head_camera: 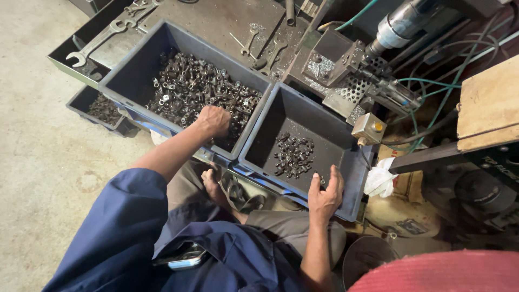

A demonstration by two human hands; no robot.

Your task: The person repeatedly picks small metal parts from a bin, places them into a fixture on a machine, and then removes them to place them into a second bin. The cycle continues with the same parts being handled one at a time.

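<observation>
Small metal fittings [194,89] heap in the left grey bin [135,70]; your left hand [213,120] digs in, closed around some. Your right hand [324,194], fingers spread, holds nothing, resting on the right bin [354,178]. Sharp edges could nick you; an overfull fist may spill.

The two plastic bins [141,65] [354,178] are dark slate grey, and the small metal parts [189,86] heaped in them are dull blackish silver. The sleeve [116,232] is deep blue. A crumpled rag [380,181] is white, and the hoses [448,89] are green.
</observation>
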